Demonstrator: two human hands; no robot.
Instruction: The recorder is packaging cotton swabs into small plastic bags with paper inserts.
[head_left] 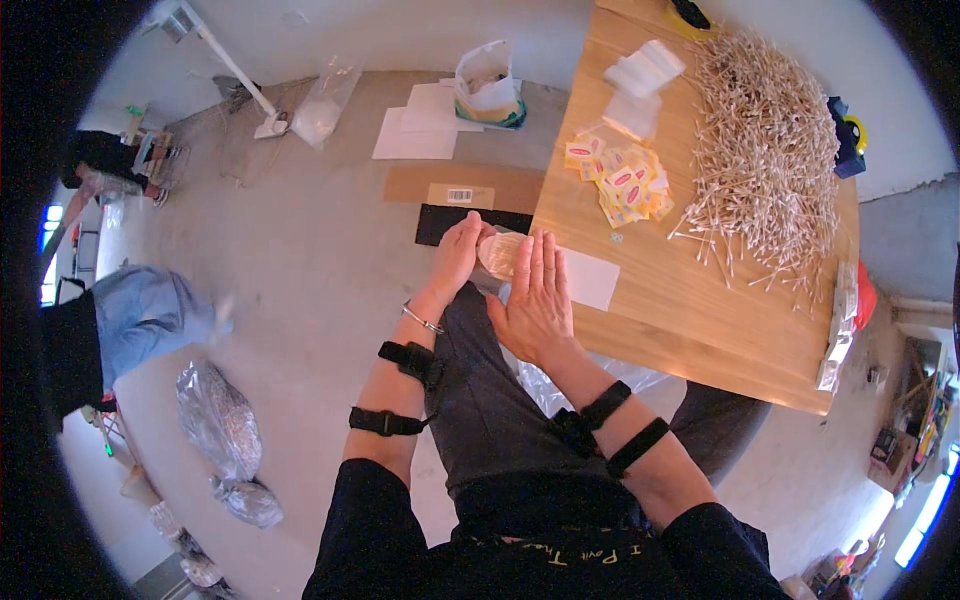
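Note:
A round bundle of cotton swabs (497,257), its pale tips facing up, sits between my hands at the table's near left corner. What looks like clear plastic surrounds it. My left hand (458,262) curls around the bundle's left side. Flat against its right side lies my right hand (538,300), fingers straight out. Beneath the right fingers and beyond them, a white card (590,280) rests on the table. A large heap of loose cotton swabs (765,160) covers the table's right part. Yellow-and-white printed labels (632,185) lie in a pile left of the heap.
Clear plastic bags (645,75) lie on the wooden table (690,335). On the floor are a white bag (487,88), paper sheets (415,130), flat cardboard (410,184) and filled clear bags (220,420). Another person's legs (150,315) show at left. A lamp-like stand (235,70) is behind.

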